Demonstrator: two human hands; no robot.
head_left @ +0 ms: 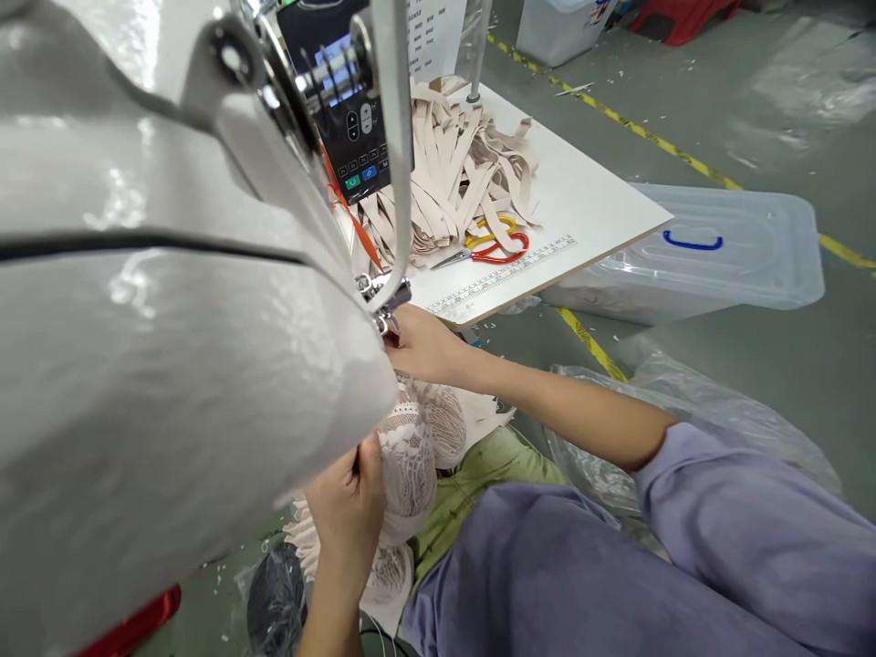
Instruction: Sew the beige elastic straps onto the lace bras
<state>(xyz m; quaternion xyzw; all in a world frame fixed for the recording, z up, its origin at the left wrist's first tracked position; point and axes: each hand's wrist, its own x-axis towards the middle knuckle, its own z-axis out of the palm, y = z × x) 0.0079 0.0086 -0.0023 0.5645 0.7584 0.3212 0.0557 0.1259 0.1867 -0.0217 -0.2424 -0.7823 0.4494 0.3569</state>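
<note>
A pale pink lace bra [409, 461] hangs below the head of a white sewing machine [205, 365], its cups resting over my lap. My left hand [350, 497] is closed in a pinch on the bra's edge, with the thumb in front and fingertips partly covered by the machine. Close under the presser foot area [384, 315], my right hand [428, 347] grips the upper part of the bra. The machine head hides those fingertips and the stitching spot.
On the white table [602, 214] lie a heap of beige fabric strips [444, 173], red-and-yellow-handled scissors [496, 248] and a printed ruler scale [503, 274]. A control panel [359, 119] stands behind the machine. A lidded plastic bin [745, 242] and clear plastic sheeting [739, 411] are on the floor.
</note>
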